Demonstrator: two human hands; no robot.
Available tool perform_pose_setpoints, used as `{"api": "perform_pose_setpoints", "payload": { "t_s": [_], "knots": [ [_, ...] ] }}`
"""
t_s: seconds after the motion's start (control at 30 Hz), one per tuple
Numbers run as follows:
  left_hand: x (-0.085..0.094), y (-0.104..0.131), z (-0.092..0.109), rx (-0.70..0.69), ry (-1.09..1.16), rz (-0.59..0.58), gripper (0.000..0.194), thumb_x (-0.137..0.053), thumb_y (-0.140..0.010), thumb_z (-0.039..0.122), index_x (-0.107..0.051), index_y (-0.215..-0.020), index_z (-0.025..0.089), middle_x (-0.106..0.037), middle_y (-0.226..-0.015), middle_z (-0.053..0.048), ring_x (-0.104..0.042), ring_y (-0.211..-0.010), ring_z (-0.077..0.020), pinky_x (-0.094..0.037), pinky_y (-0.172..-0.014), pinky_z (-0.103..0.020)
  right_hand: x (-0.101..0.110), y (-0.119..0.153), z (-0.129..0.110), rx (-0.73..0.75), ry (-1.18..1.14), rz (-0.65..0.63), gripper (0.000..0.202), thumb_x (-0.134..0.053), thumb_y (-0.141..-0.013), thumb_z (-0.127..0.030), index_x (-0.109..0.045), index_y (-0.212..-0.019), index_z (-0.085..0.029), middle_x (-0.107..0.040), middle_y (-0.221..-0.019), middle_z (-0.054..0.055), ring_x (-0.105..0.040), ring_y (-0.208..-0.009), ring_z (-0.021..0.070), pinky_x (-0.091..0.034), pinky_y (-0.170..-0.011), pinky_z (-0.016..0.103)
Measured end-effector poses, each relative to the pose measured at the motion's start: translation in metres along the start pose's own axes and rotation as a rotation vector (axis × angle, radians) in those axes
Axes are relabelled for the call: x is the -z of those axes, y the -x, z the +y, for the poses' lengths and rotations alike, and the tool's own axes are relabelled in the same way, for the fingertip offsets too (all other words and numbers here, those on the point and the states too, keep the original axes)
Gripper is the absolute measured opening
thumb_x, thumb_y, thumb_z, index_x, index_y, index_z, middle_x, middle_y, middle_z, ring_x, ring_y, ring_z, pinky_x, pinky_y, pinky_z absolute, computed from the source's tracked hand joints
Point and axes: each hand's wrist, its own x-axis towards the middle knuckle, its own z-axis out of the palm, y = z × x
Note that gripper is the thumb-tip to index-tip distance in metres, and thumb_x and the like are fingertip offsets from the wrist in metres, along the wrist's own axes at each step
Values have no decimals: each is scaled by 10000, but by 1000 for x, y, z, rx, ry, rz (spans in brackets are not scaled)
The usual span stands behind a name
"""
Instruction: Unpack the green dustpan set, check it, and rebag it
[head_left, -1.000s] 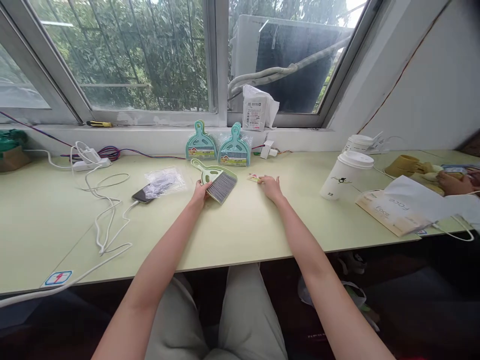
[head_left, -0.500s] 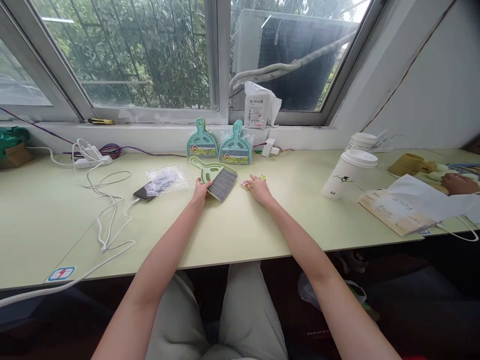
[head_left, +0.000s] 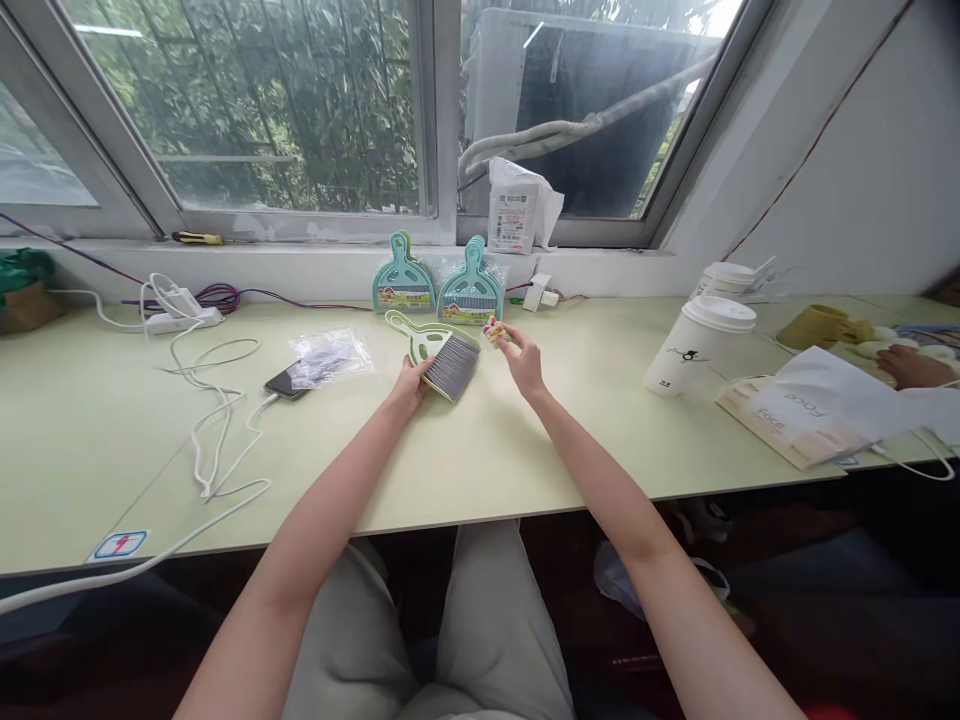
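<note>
My left hand (head_left: pixel 414 382) grips the near left edge of a pale green dustpan (head_left: pixel 421 343), which has a small brush with grey bristles (head_left: pixel 453 366) lying in it. To the right of the bristles, my right hand (head_left: pixel 523 360) pinches a small colourful printed piece (head_left: pixel 495 332) between thumb and fingers, above the table. Behind them, two wrapped teal dustpan sets (head_left: pixel 403 280) (head_left: pixel 471 290) stand against the wall below the window.
Left on the table (head_left: pixel 450 470) are a phone (head_left: pixel 285 382), a clear plastic bag (head_left: pixel 330 358) and white cables (head_left: pixel 217 420). Lidded cups (head_left: pixel 694 350) and a paper bag (head_left: pixel 802 415) stand or lie right, near another person's hand (head_left: pixel 916 367).
My right hand has lifted the colourful piece off the table and turned it upward. The dustpan and brush have shifted slightly right with my left hand.
</note>
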Motion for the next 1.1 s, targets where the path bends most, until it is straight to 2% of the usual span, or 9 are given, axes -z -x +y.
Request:
{"api": "perform_pose_setpoints", "payload": {
  "t_s": [0.17, 0.27, 0.43, 0.53, 0.63, 0.73, 0.83, 1.0, 1.1],
  "knots": [
    [-9, 10, -1, -74, 70, -153, 406, -742, -718, 256, -539, -1064, 194, -663, -1046, -52, -655, -874, -150, -548, -752, -273, -28, 26, -33, 145, 246, -402, 490, -369, -938, -417, -364, -1418, -317, -297, -1522, 12, -173, -1441, 233, -32, -1122, 608],
    [-8, 9, -1, -123, 46, -209, 470, -765, -657, 179, -551, -1075, 189, -669, -1059, -52, -653, -910, -163, -536, -778, -279, -36, 35, -38, 138, 305, -561, 531, -276, -960, -436, -201, -1474, -326, -117, -1568, 2, -41, -1460, 222, 22, -1084, 668],
    [-8, 7, -1, -113, 9, -161, 565, -726, -558, 30, -539, -1066, 192, -688, -962, -27, -655, -876, -165, -534, -792, -293, -34, 34, -39, 117, 284, -527, 523, -282, -953, -458, -244, -1460, -337, -131, -1569, -8, -19, -1461, 229, 68, -1067, 684],
    [-11, 11, 2, -120, 0, -152, 592, -716, -552, 31, -524, -1087, 194, -684, -972, -31, -655, -902, -178, -534, -815, -313, -33, 31, -38, 6, 152, -321, 579, -393, -916, -460, -257, -1459, -309, -109, -1577, 24, -5, -1460, 244, -6, -1096, 662],
    [-15, 18, 6, -118, -18, -183, 604, -727, -559, 58, -514, -1109, 190, -678, -992, -46, -650, -950, -202, -527, -851, -340, -33, 27, -32, -263, -212, -126, 649, -540, -857, -401, -292, -1435, -239, -257, -1538, 103, -206, -1431, 248, -244, -1118, 554],
    [-17, 22, 11, -68, -123, -258, 605, -769, -575, 124, -515, -1119, 197, -674, -980, -54, -645, -957, -215, -526, -852, -354, -32, 23, -22, -510, -658, -185, 454, -627, -809, -276, -493, -1234, -186, -578, -1298, 124, -564, -1187, 234, -470, -993, 447],
    [-13, 20, 19, -25, -390, -287, 424, -744, -681, 287, -561, -1053, 195, -667, -970, -83, -624, -995, -253, -522, -851, -400, -29, 19, -13, -617, -896, -143, 273, -683, -743, -149, -572, -991, -176, -711, -1020, 70, -687, -926, 191, -545, -900, 380],
    [28, 1, 40, -455, -999, 224, 231, -590, -813, 344, -617, -978, 184, -504, -1310, -168, -295, -1351, -354, -332, -1053, -505, -19, 12, -6, -629, -954, -26, 265, -661, -725, -57, -563, -932, -191, -725, -881, 25, -703, -834, 174, -566, -874, 368],
    [57, -9, 46, -434, -1249, 414, 291, -604, -773, 247, -603, -1049, 153, -341, -1445, -221, -147, -1405, -381, -256, -1060, -575, -16, 10, -2, -665, -943, 32, 257, -638, -730, -38, -553, -924, -184, -723, -853, 26, -703, -828, 175, -572, -866, 370]
  ]
}}
